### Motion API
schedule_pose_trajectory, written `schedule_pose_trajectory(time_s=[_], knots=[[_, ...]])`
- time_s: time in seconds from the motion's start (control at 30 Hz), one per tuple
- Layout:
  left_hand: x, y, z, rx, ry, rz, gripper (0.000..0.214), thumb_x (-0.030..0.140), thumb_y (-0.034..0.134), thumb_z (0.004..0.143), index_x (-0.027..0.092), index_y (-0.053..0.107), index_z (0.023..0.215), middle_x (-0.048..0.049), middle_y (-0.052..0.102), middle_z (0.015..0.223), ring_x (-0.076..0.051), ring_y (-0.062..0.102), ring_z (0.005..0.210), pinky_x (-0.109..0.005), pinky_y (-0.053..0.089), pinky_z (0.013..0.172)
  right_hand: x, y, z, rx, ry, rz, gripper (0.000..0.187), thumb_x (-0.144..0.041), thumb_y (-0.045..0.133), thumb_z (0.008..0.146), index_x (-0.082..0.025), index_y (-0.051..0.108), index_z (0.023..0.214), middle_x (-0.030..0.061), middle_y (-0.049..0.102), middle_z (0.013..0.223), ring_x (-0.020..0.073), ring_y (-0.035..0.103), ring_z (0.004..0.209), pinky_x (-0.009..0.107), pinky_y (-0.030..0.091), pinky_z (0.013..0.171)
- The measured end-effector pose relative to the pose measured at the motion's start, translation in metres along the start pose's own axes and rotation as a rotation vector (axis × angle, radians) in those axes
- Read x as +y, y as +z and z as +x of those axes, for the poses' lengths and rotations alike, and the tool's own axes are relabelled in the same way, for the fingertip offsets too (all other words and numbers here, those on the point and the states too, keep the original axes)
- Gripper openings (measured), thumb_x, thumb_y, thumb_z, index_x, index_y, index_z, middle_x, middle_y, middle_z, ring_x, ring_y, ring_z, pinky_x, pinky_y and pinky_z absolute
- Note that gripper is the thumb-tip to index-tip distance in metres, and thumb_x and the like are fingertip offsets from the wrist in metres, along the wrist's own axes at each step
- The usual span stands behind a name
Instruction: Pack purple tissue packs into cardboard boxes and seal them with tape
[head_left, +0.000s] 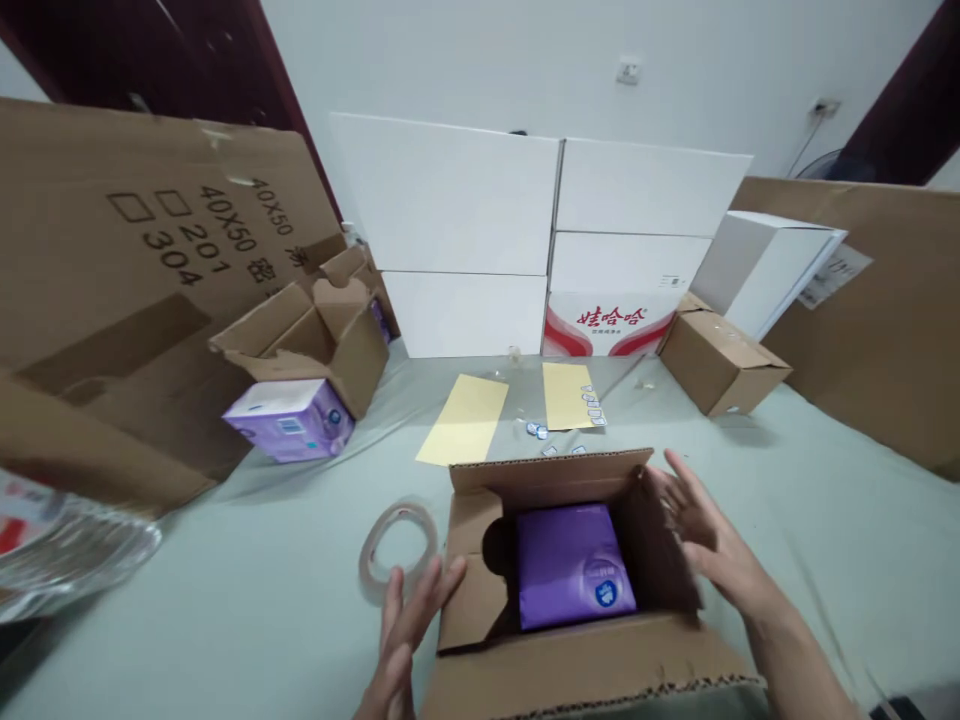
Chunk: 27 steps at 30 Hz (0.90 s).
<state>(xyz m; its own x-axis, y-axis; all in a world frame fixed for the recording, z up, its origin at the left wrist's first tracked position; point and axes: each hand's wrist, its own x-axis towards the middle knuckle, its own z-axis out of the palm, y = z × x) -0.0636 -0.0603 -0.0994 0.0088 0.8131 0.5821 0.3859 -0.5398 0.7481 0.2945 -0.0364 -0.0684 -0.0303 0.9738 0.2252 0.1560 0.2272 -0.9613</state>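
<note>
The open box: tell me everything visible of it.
The box is brown corrugated cardboard, its top flaps folded outward and a rounded cutout in one side. It sits on a pale green surface, holding a purple package. The left hand and right hand are at either side; whether they touch it is hard to tell.

Bright, even indoor light leaves soft shadow inside the box (592, 665); wide-angle distortion bends the edges, and the plastic (75, 555) at left blurs.
</note>
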Motion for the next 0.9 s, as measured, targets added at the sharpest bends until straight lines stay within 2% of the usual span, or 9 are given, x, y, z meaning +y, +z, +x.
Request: schedule_pose_trajectory(time_s=[0.07, 0.17, 0.23, 0.33, 0.4, 0.5, 0.7, 0.8, 0.9], knots=[[0.004, 0.001, 0.007, -0.034, 0.069, -0.027, 0.061, 0.055, 0.058, 0.091, 0.035, 0.041, 0.146, -0.0088, 0.069, 0.13, -0.029, 0.066, 0.121, -0.06, 0.016, 0.124, 0.005, 0.017, -0.001, -0.017, 0.014, 0.033, 0.085, -0.054, 0.068, 0.086, -0.039, 0.024, 0.156, 0.009, 0.042, 0.158, 0.0271, 0.04, 0.146, 0.048, 0.041, 0.114], [0.011, 0.005, 0.017, -0.032, 0.197, -0.06, 0.062, 0.05, 0.057, 0.094, 0.03, 0.037, 0.148, -0.0057, 0.074, 0.121, -0.023, 0.071, 0.111, -0.052, 0.007, 0.127, -0.002, 0.032, 0.001, 0.052, -0.002, 0.019, 0.06, -0.039, 0.068, 0.089, -0.038, 0.044, 0.144, 0.0062, 0.044, 0.157, 0.0241, 0.038, 0.147, 0.046, 0.038, 0.116], [0.016, 0.011, 0.02, 0.025, 0.209, -0.039, 0.057, 0.031, 0.06, 0.094, 0.026, 0.039, 0.147, -0.0035, 0.075, 0.111, -0.019, 0.071, 0.105, -0.046, 0.018, 0.126, -0.006, 0.032, 0.004, 0.082, -0.039, 0.042, 0.036, -0.036, 0.068, 0.089, -0.034, 0.058, 0.124, 0.0077, 0.049, 0.153, 0.0255, 0.044, 0.143, 0.043, 0.045, 0.11], [0.021, 0.021, 0.021, 0.144, 0.07, 0.042, 0.051, 0.015, 0.06, 0.09, 0.026, 0.047, 0.138, -0.0051, 0.067, 0.112, -0.018, 0.066, 0.109, -0.036, 0.046, 0.107, -0.007, 0.028, 0.007, 0.089, -0.048, 0.004, 0.012, -0.038, 0.067, 0.089, -0.027, 0.066, 0.096, 0.0095, 0.051, 0.15, 0.0294, 0.05, 0.138, 0.04, 0.053, 0.098], [0.023, 0.026, 0.02, 0.168, -0.027, 0.094, 0.042, 0.018, 0.057, 0.09, 0.025, 0.053, 0.131, -0.0093, 0.058, 0.123, -0.023, 0.059, 0.12, -0.036, 0.051, 0.098, -0.005, 0.025, 0.006, 0.074, -0.045, -0.029, 0.022, -0.046, 0.06, 0.091, -0.026, 0.069, 0.089, 0.0095, 0.049, 0.152, 0.0337, 0.048, 0.138, 0.043, 0.051, 0.097], [0.024, 0.028, 0.02, 0.095, -0.108, 0.105, 0.037, 0.022, 0.05, 0.094, 0.027, 0.053, 0.131, -0.0122, 0.047, 0.139, -0.029, 0.047, 0.135, -0.045, 0.047, 0.106, 0.0, 0.023, 0.001, 0.027, -0.039, -0.027, 0.039, -0.06, 0.052, 0.09, -0.026, 0.07, 0.095, 0.0095, 0.047, 0.153, 0.0396, 0.043, 0.141, 0.05, 0.048, 0.1], [0.018, 0.024, 0.024, -0.037, -0.242, -0.208, 0.042, 0.037, 0.05, 0.095, 0.031, 0.048, 0.137, -0.0122, 0.042, 0.149, -0.033, 0.048, 0.138, -0.048, 0.051, 0.104, 0.011, 0.022, -0.005, 0.079, 0.009, -0.152, 0.021, -0.045, 0.066, 0.085, -0.027, 0.064, 0.095, 0.0077, 0.048, 0.152, 0.0369, 0.043, 0.141, 0.041, 0.046, 0.1], [0.015, 0.017, 0.028, -0.114, -0.273, -0.193, 0.039, 0.046, 0.047, 0.096, 0.028, 0.055, 0.13, -0.0143, 0.037, 0.153, -0.036, 0.041, 0.143, -0.053, 0.045, 0.108, 0.012, 0.025, -0.006, 0.072, 0.024, -0.123, 0.021, -0.044, 0.063, 0.086, -0.027, 0.062, 0.099, 0.0073, 0.048, 0.152, 0.038, 0.041, 0.142, 0.042, 0.046, 0.098], [0.008, 0.007, 0.036, -0.281, -0.192, -0.088, 0.054, 0.059, 0.054, 0.089, 0.026, 0.054, 0.132, -0.0183, 0.022, 0.161, -0.041, 0.026, 0.15, -0.061, 0.036, 0.112, 0.006, 0.035, -0.005, 0.12, 0.06, -0.054, 0.021, -0.044, 0.059, 0.088, -0.027, 0.06, 0.1, 0.0074, 0.045, 0.154, 0.039, 0.036, 0.145, 0.045, 0.043, 0.101]])
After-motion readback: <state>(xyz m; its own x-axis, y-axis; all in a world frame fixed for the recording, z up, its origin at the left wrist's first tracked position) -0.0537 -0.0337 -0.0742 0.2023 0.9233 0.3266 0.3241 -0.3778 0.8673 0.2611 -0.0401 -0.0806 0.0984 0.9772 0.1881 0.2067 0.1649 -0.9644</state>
